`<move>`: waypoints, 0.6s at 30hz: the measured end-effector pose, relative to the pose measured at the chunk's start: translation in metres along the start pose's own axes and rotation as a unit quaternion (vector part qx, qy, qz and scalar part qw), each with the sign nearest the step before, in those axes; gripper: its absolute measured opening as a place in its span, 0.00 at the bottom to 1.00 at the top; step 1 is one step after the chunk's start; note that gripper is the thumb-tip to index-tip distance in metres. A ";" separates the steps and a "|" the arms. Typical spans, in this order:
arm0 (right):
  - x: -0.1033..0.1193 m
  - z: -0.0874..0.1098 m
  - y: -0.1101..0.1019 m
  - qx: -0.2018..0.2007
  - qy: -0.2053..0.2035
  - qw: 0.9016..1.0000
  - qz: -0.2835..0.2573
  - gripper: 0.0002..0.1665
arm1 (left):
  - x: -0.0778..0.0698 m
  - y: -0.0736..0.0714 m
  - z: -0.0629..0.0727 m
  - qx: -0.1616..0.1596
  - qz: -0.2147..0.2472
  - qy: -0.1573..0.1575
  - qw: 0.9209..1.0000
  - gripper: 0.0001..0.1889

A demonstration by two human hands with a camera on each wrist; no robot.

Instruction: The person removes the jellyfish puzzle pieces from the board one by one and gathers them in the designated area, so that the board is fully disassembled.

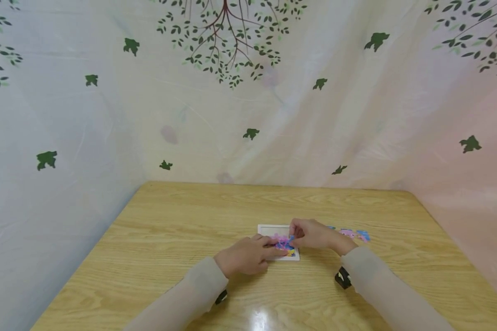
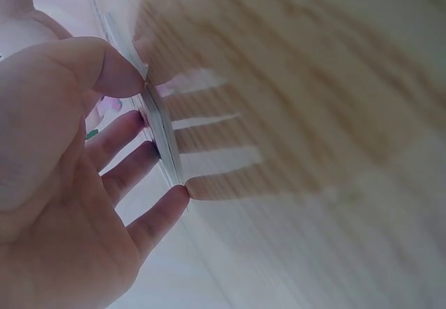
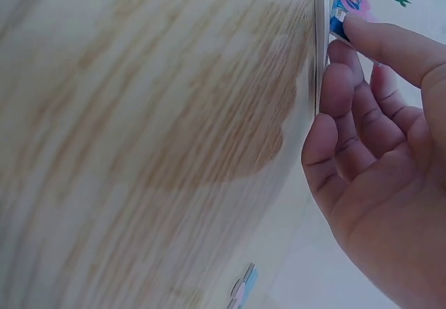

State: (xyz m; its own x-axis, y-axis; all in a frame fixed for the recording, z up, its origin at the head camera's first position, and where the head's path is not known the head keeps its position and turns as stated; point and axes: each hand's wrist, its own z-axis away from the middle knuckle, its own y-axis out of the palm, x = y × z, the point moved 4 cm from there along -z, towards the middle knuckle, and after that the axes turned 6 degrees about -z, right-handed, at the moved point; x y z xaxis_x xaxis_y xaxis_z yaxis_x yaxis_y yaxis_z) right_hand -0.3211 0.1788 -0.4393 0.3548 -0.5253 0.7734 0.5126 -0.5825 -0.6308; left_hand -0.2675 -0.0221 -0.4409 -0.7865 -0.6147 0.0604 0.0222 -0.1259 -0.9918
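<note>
A white-bordered puzzle tray [image 1: 287, 259] lies on the table, with pink, blue and yellow jigsaw pieces [image 1: 281, 243] in its lower part. My left hand [image 1: 246, 255] rests over its left side, fingers stretched across the pieces; in the left wrist view, the thumb [image 2: 118, 72] and fingertips meet the tray's edge. From the right, my right hand [image 1: 314, 234] pinches a small blue puzzle piece [image 3: 339, 27] between thumb and forefinger, right at the assembled pieces. Its other fingers curl beside the tray's side. Part of the picture is hidden under both hands.
Several loose puzzle pieces [image 1: 348, 233] in pink and blue lie on the wooden table [image 1: 190, 211], just right of the tray and partly behind my right wrist. A light curtain [image 1: 211, 151] printed with leaves hangs around the table's back and sides.
</note>
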 end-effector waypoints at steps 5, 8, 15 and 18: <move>0.002 0.001 0.001 0.003 -0.011 1.000 -0.001 0.08 | -0.001 -0.002 0.001 0.009 0.001 -0.004 1.000 0.31; 0.003 0.001 0.001 0.005 -0.018 1.000 0.005 0.07 | -0.002 -0.003 0.001 0.014 0.005 -0.005 1.000 0.31; 0.000 0.001 -0.002 0.009 -0.030 0.999 0.009 0.03 | -0.002 -0.001 -0.001 0.021 0.001 -0.015 1.000 0.31; 0.000 0.002 -0.006 0.008 -0.034 0.999 0.004 0.04 | -0.002 -0.001 -0.002 0.021 -0.003 -0.016 1.000 0.31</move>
State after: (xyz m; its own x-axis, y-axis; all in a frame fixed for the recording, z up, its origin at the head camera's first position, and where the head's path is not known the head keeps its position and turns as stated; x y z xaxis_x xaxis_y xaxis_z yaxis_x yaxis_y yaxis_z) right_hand -0.3225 0.1834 -0.4357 0.4106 -0.4861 0.7715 0.5219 -0.5685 -0.6360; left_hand -0.2672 -0.0199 -0.4407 -0.7661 -0.6389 0.0699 0.0449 -0.1617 -0.9858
